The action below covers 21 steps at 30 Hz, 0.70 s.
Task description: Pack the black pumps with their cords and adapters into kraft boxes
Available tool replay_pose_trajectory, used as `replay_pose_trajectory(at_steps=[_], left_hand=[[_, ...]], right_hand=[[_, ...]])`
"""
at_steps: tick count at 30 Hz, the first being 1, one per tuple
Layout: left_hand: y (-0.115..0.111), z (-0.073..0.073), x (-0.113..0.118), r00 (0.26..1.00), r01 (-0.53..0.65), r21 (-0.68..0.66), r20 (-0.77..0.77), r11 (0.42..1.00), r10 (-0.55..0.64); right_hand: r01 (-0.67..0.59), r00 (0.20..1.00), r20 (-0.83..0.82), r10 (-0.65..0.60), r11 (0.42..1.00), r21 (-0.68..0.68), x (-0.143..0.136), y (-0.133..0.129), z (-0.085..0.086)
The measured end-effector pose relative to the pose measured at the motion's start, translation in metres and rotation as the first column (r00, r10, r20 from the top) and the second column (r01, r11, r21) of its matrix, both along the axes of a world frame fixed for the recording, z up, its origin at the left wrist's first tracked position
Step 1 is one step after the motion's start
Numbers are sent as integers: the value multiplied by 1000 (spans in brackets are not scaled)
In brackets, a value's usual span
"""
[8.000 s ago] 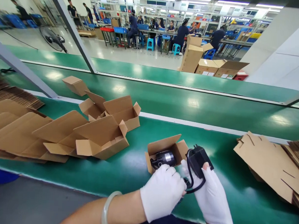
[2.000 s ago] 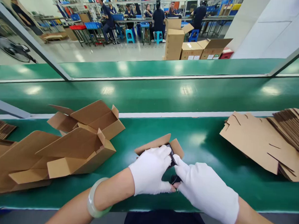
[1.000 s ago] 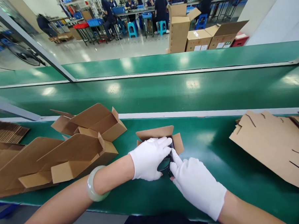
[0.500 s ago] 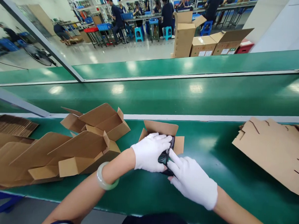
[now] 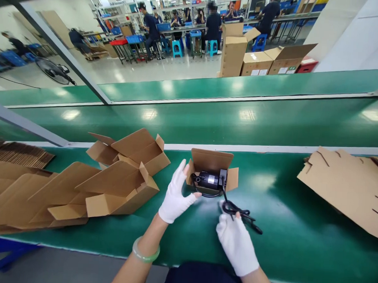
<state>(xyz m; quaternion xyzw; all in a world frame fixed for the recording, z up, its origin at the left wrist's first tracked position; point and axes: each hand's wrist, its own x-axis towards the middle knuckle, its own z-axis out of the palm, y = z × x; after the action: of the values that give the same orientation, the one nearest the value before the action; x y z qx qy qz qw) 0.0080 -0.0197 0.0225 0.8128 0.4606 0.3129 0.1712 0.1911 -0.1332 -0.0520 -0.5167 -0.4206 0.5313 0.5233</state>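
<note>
A small open cardboard box (image 5: 211, 161) sits on the green belt with a black cylindrical device (image 5: 208, 179) and a black adapter (image 5: 223, 176) inside. A black cable (image 5: 239, 212) trails out of the box onto the belt. My left hand (image 5: 176, 194), in a white glove, is spread open against the box's left side. My right hand (image 5: 235, 241), also gloved, pinches the looped cable just in front of the box.
Several folded open cartons (image 5: 125, 174) and flat blanks (image 5: 21, 184) lie to the left. Flat cardboard sheets (image 5: 346, 188) are stacked at the right. A second green belt (image 5: 240, 118) runs behind. Other people sit at benches far back beside brown cartons (image 5: 233, 51).
Both hands have come off the box's contents. The left hand now steadies the box's side, and the right has drawn back holding the cable, which lies outside the box.
</note>
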Motion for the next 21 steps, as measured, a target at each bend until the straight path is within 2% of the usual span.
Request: replay_pose_trajectory(at_steps=[2,3,5,7,10,12,15,17,19,21], left_hand=[[-2,1,1,995,48,253,-97,966,-24],[-3,3,1,986,108,330,-160,938,-57],[-3,11,4,951,224,357,-282,907,-124],[0,23,12,927,238,292,-352,926,-128],[10,41,35,902,154,171,-426,973,-68],[19,49,52,841,143,58,-534,988,-90],[32,50,72,747,153,-85,-642,984,-172],[35,46,76,726,189,-125,-650,974,-225],[34,44,72,717,241,-144,-640,960,-276],[31,46,62,719,291,-159,-615,944,-325]], right_hand=[[136,991,0,-136,989,66,20,-2,6],[205,979,2,-206,975,88,31,-4,12],[319,942,59,-331,936,150,51,-8,32],[321,902,204,-380,908,270,64,-8,56],[148,858,414,-303,919,366,70,2,87],[71,834,487,-259,926,370,68,14,103],[20,759,582,-293,903,429,66,33,124],[-70,691,671,-267,900,431,68,43,136],[-249,639,759,-126,899,360,72,49,146],[-457,586,806,77,854,251,75,53,150]])
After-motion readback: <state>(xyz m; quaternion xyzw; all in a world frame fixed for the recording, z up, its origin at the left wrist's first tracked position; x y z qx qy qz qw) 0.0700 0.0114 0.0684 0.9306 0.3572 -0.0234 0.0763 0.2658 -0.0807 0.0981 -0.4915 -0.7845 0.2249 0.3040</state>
